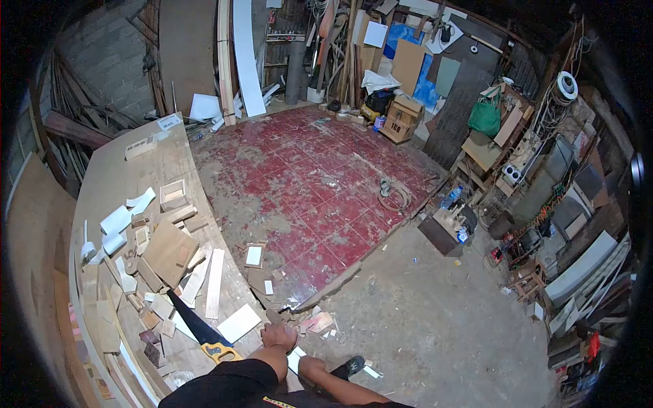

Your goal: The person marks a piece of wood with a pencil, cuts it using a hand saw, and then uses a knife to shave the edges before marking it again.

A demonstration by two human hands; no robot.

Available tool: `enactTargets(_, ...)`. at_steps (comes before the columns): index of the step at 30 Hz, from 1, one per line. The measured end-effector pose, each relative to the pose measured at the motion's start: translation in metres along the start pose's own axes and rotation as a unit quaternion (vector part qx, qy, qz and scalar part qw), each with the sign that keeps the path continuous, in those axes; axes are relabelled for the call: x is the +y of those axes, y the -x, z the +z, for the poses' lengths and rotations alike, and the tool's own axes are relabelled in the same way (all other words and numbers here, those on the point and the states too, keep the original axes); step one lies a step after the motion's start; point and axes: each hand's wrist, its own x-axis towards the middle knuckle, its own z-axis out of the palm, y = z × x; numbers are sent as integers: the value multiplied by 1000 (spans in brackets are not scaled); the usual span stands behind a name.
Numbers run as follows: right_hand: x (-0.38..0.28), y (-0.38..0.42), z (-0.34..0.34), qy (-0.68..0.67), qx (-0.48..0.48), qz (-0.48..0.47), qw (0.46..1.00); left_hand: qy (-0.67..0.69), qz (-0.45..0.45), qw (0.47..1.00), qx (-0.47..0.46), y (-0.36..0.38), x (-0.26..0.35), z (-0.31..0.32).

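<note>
Near the table's front right corner, my left hand [279,336] is closed, and what it may hold is too small to make out. My right hand [313,368] is lower and a little to the right, its fingers hidden. Between the two hands is a narrow white piece [295,359]. A white board [239,323] lies on the table [146,163], just left of my left hand. Beside it rests a handsaw [196,326] with a yellow handle. A yellow tape measure [277,402] shows at the bottom edge.
Wood offcuts and a square wooden board [170,251] are piled on the table. Beyond it spreads a dusty red tiled floor [306,183] with a coiled strap [394,197]. A dark box [439,236] stands to the right. My shoe [354,366] is near scraps.
</note>
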Motion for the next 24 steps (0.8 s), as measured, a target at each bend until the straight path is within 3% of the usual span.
enactTargets(3, 2, 13, -21, -31, -1, -2, 1000, -3, 5, 1000, -3, -2, -1, 3)
enactTargets(5, 1, 53, -50, -58, -52, 32, 996, -3, 10, 1000, 5, -6, -2, 3)
enactTargets(6, -7, 90, -88, 8, -107, 2, 994, -2, 12, 1000, 10, -6, -3, 4)
enactTargets(8, -14, 113, -104, -4, -108, 24, 994, 1, 17, 1000, 10, -4, -1, 7)
enactTargets(11, -7, 61, -57, -36, -67, 72, 994, 3, 3, 1000, -12, -5, 0, 4)
enactTargets(13, -3, -2, -10, -105, -18, 87, 990, 45, 16, 998, 35, -2, -1, 6)
enactTargets(17, -1, 3, -11, -29, 19, 39, 999, -1, -18, 1000, -2, -9, -1, 15)
enactTargets(19, 12, 31, -18, 61, -69, -15, 996, -15, -9, 1000, -1, -8, 2, 6)
enactTargets(21, 13, 47, -27, 109, -63, -63, 990, -28, -4, 1000, -6, -6, 1, 4)
enactTargets(23, 8, 49, -28, -34, -94, 65, 993, 16, 18, 1000, 10, -4, -2, 7)
enactTargets(24, 3, 47, -25, -28, -27, 62, 997, 15, 17, 1000, 6, -3, -2, 10)
